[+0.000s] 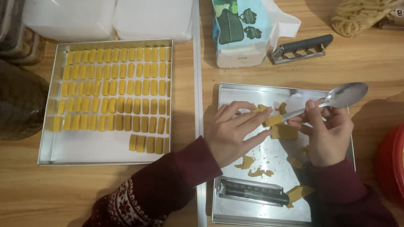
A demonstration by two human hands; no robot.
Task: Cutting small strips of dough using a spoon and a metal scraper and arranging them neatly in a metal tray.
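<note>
Right hand [326, 134] pinches handle of shiny metal spoon [340, 97], bowl raised past far edge of shallow steel work tray [272, 217]. Left hand [233, 134] grips small yellow dough bar [273, 120] between fingertips over tray centre. Judgement: slide handle flat under bar, support with fingertips, avoid squashing edges. Second steel tray of neat yellow bar rows [109, 94] lies left of work tray.

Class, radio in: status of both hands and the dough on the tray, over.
Left hand steadying yellow dough piece. Right hand gripping spoon, handle against the piece. Dough scraps, metal cutter on work tray; nothing blocking.
</note>
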